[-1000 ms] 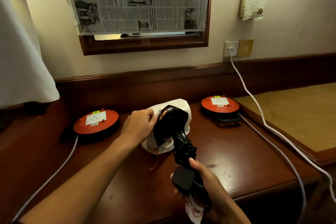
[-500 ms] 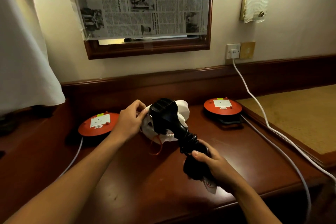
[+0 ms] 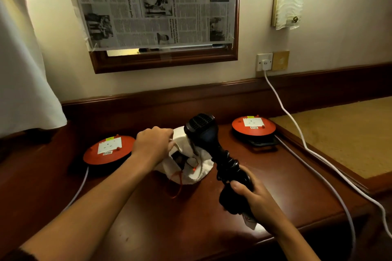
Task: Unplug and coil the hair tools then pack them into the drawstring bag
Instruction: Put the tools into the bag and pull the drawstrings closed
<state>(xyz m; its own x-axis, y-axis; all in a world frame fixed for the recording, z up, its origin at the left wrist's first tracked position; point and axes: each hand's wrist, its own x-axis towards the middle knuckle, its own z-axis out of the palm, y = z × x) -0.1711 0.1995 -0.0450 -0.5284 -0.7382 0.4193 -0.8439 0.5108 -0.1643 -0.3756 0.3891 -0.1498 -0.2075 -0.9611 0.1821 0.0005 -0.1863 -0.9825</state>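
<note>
The right hand (image 3: 253, 198) gripped the hair dryer (image 3: 206, 135) by its cord-wrapped handle, its head tilted up over the white bag (image 3: 191, 167), whose rim the left hand (image 3: 153, 144) pinched open on the desk (image 3: 265, 186).

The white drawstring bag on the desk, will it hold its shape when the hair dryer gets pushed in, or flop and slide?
The drawstring bag looks like soft cloth, slumped and creased, so it would probably collapse without the left hand holding its mouth open. It seems light, so the hair dryer may shove it across the glossy desk.
</note>
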